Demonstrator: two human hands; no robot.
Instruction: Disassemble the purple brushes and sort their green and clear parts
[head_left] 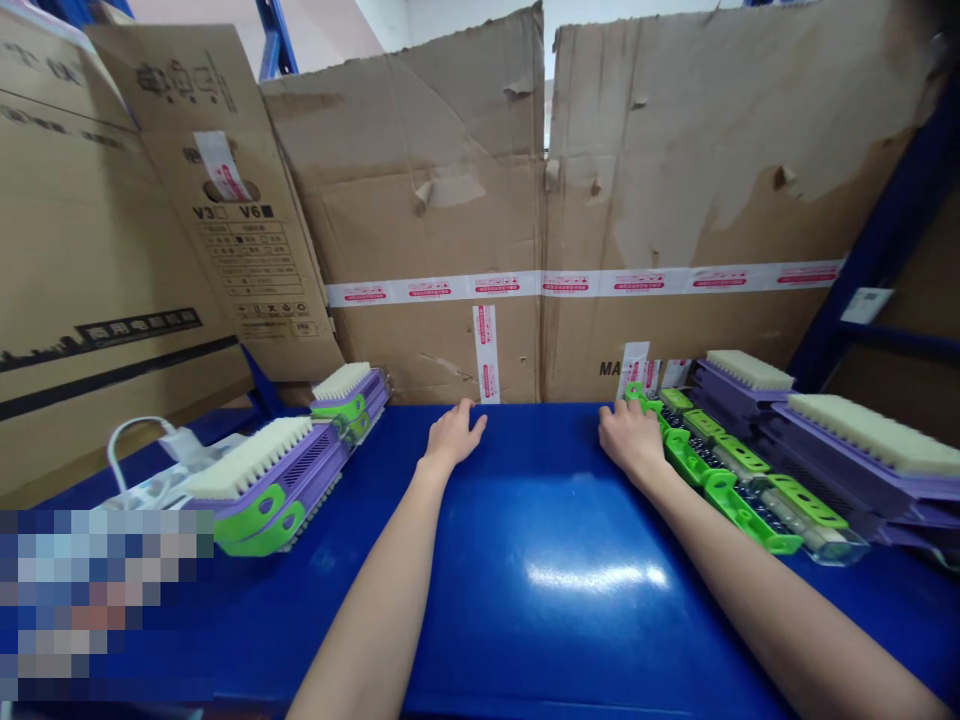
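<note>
My left hand (454, 438) lies low over the far part of the blue table (517, 500), thumb apart from the loosely bent fingers, with nothing in it. Over to the right, my right hand (631, 438) rests palm down with its fingers loosely curved; I see nothing held in it. Close beside that hand runs a row of bright green plastic pieces (690, 458). Next to them are green-topped clear pieces (739, 452) with dark bristly parts between. Whether the right fingers touch the nearest green piece is unclear.
Purple brush heads with cream bristles (874, 430) are stacked at the right. More purple-and-green brush pieces (259, 480) lie left, near a white plug and cable (184, 445). Cardboard panels (420, 220) stand along the back. A blue post (877, 230) rises at the right.
</note>
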